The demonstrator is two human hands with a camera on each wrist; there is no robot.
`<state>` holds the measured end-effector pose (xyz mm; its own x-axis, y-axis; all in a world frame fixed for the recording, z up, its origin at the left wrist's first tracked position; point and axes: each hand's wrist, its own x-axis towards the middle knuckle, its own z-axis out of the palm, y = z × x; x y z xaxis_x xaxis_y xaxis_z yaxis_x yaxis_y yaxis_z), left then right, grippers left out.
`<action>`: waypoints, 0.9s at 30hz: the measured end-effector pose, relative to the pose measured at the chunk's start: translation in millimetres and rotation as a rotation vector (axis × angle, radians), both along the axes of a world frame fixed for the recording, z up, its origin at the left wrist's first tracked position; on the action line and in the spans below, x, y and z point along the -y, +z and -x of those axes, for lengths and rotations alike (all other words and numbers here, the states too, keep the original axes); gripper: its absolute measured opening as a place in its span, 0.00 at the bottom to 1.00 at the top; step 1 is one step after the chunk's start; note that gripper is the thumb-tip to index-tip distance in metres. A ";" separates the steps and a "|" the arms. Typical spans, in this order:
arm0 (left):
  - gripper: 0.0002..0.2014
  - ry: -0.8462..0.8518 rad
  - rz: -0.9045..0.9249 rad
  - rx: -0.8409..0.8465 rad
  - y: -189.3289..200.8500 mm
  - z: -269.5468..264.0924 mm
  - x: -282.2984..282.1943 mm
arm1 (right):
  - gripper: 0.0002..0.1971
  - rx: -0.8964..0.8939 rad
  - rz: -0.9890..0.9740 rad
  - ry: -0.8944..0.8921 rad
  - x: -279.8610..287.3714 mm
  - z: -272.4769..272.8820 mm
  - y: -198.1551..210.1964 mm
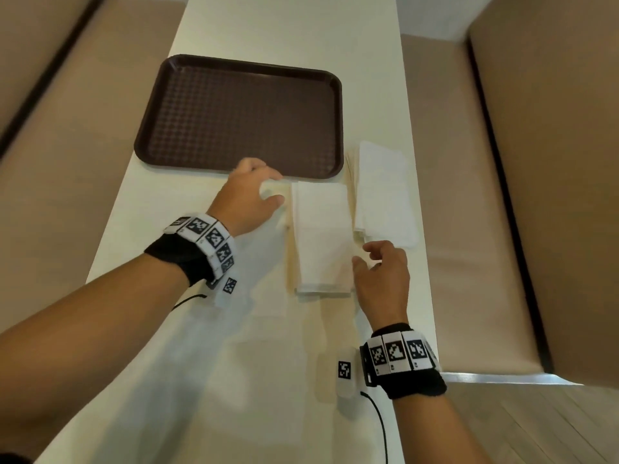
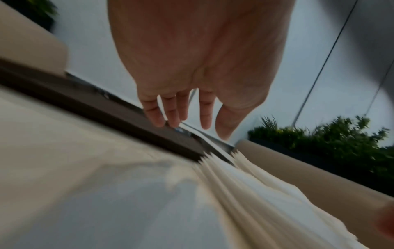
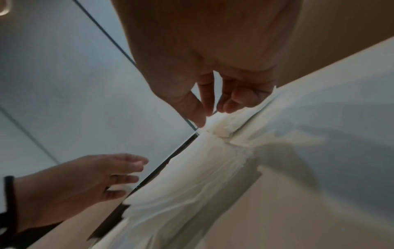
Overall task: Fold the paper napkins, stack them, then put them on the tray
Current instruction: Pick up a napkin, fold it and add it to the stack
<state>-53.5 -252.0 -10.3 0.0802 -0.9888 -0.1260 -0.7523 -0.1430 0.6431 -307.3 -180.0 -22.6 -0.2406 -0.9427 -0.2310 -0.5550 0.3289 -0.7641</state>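
Note:
A long folded white napkin (image 1: 321,236) lies on the table just in front of the brown tray (image 1: 241,115). My left hand (image 1: 276,187) hovers at its far left corner beside the tray's near rim, fingers straight and holding nothing; the left wrist view shows the left hand (image 2: 192,128) spread above the tray edge (image 2: 106,107) and the napkin layers (image 2: 245,185). My right hand (image 1: 363,254) sits at the napkin's right edge, fingers loosely curled. In the right wrist view, nothing shows between the thumb and fingers of the right hand (image 3: 211,116) above crumpled napkin paper (image 3: 224,129).
A second looser pile of white napkins (image 1: 382,192) lies right of the folded one, close to the table's right edge. The narrow white table (image 1: 234,363) runs between two beige bench seats (image 1: 67,162) (image 1: 469,195). The tray holds nothing.

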 end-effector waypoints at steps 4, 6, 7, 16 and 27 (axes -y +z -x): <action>0.23 0.083 -0.166 0.193 6.1 -77.9 -50.3 | 0.06 0.066 0.077 0.146 -31.9 -21.5 15.4; 0.32 0.057 -0.302 0.247 2.5 -104.8 -78.5 | 0.04 0.079 0.045 0.289 -49.1 -40.6 14.4; 0.37 0.043 -0.377 0.267 -0.2 -114.7 -91.5 | 0.03 0.074 0.008 0.360 -56.3 -53.6 11.7; 0.50 0.002 -0.392 0.229 -23.9 -124.9 -153.4 | 0.27 -0.195 -0.268 0.503 -63.5 -139.5 -8.9; 0.46 0.019 -0.273 0.091 -32.7 -131.8 -182.7 | 0.08 -0.073 -0.247 0.402 -54.9 -159.6 -14.3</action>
